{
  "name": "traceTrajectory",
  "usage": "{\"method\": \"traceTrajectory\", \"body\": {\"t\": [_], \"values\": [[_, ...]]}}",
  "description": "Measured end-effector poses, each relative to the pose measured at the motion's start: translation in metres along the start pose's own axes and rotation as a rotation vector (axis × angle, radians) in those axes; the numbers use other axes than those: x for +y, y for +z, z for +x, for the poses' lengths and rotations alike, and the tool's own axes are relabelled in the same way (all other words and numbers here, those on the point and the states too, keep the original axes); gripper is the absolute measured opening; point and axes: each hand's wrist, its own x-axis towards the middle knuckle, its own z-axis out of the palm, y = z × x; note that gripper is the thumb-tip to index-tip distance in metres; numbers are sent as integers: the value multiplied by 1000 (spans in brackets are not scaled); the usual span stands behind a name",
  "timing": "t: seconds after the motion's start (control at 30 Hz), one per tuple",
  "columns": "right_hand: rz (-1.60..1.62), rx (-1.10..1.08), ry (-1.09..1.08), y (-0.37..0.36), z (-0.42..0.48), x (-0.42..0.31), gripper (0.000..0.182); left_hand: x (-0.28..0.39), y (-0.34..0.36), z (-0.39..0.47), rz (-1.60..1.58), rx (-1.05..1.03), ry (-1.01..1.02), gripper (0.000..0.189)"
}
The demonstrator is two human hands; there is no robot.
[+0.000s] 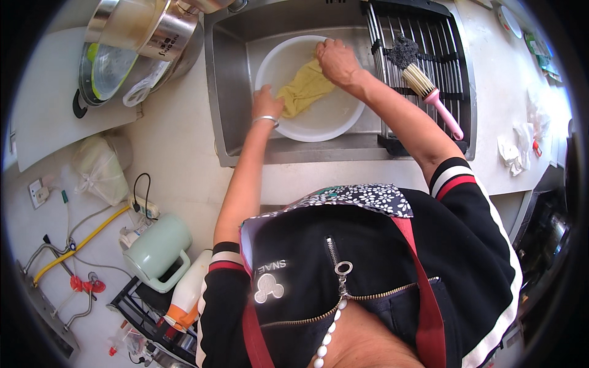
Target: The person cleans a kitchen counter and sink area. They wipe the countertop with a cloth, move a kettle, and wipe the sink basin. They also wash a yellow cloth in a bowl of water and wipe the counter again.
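A white round basin (317,133) holding cloudy water stands inside the stainless steel sink (232,92). Across the basin stretches a wet yellow cloth (307,88). My left hand (268,103) grips its near left end at the basin's rim. At the far right end, my right hand (338,60) is closed on the cloth, close to the rim. The fingertips of both hands are partly hidden.
Over the sink's right side lies a metal drying rack (453,60) with a pink-handled pot brush (435,99) and a dark scouring ball (405,49). Steel cookware (158,32) stands at left. Crumpled tissues (514,149) lie on the right counter. A green kettle (158,250) sits lower left.
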Motion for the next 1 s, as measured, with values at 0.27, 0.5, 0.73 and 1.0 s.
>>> {"method": "traceTrajectory", "body": {"t": [0.27,0.5,0.73,1.0], "values": [[229,-276,194,83,13,27,50,-27,46,19,-434,-77,-164,57],[1003,-386,416,100,-4,-15,32,7,42,5,-1187,-395,-710,68],[1076,-323,-74,-63,-64,-93,31,19,3,-25,-1568,-587,-517,81],[672,293,80,-24,-75,-113,38,16,28,-18,-1883,-768,-39,65]]}}
